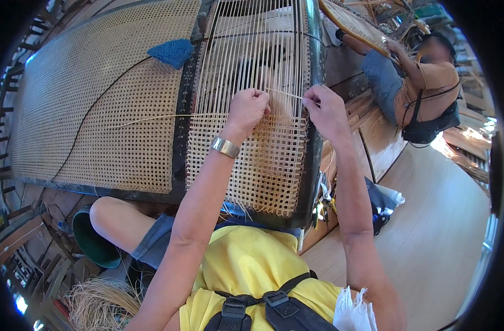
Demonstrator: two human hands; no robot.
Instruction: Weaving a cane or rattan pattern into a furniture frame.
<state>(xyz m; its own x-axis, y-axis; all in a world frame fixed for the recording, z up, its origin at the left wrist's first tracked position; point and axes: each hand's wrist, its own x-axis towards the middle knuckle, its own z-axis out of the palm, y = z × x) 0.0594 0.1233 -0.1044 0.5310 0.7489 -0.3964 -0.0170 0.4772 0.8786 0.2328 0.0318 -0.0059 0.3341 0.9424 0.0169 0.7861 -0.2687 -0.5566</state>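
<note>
In front of me is a dark wooden frame (313, 138) with a panel of woven cane (208, 138). Its near part is a finished-looking mesh; farther off, only lengthwise strands (224, 60) run across the opening. My left hand (249, 112) is closed over the weave edge, fingertips pinched together. At the frame's right rail my right hand (326, 112) pinches a thin pale cane strand (287, 95), which stretches across the lengthwise strands toward my left fingertips. Another loose strand (152, 117) trails left from the weave edge over the neighbouring panel.
A wider woven cane panel (97, 99) lies left, bearing a blue sponge-like lump (172, 53). At upper right a person (428, 88) sits holding a rounded cane piece (356, 25). A green bucket (95, 240) and cane bundle (100, 300) are lower left; a board (428, 204) lies right.
</note>
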